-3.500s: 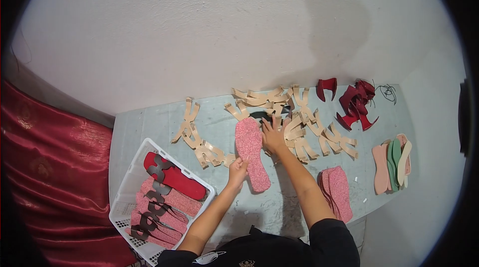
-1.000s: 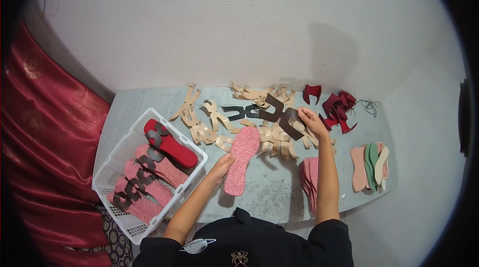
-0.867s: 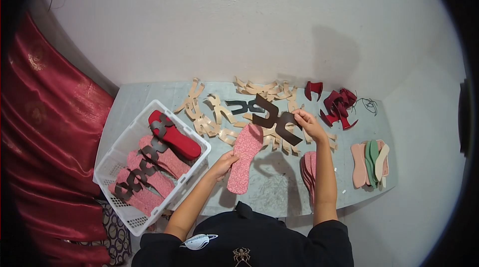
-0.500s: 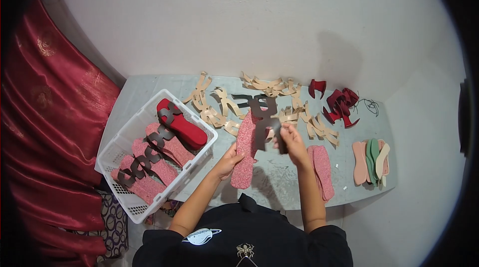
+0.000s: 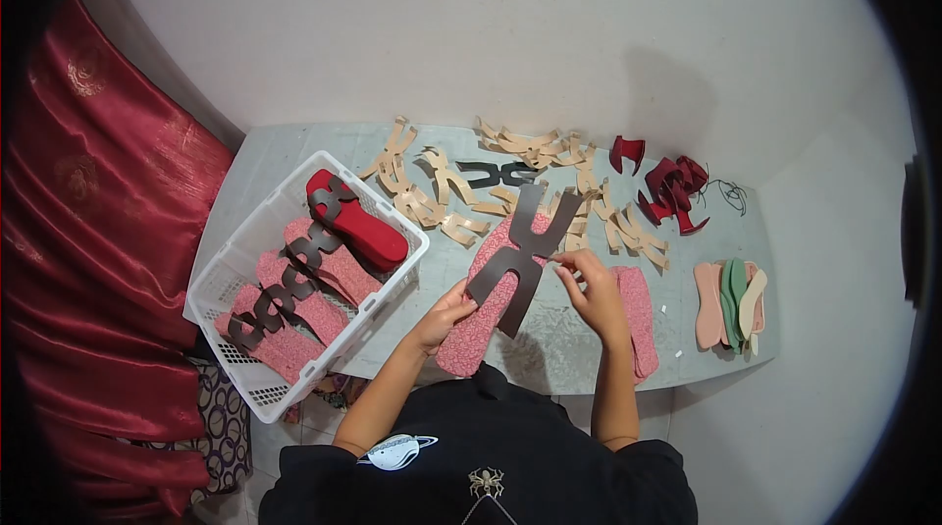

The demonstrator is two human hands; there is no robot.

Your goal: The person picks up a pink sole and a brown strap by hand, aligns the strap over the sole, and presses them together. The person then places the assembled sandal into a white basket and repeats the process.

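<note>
Your left hand (image 5: 446, 307) grips the pink insole (image 5: 469, 337) over the table (image 5: 554, 360), with the dark H-shaped strap (image 5: 520, 255) laid on it. Your right hand (image 5: 594, 285) pinches the strap's 3 o'clock edge. Both look light and floppy, so hold them near the waist.

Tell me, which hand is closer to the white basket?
Left. The left hand, holding the pink sole, is just right of the white basket; the right hand is farther right, across the dark strap piece it pinches.
</note>
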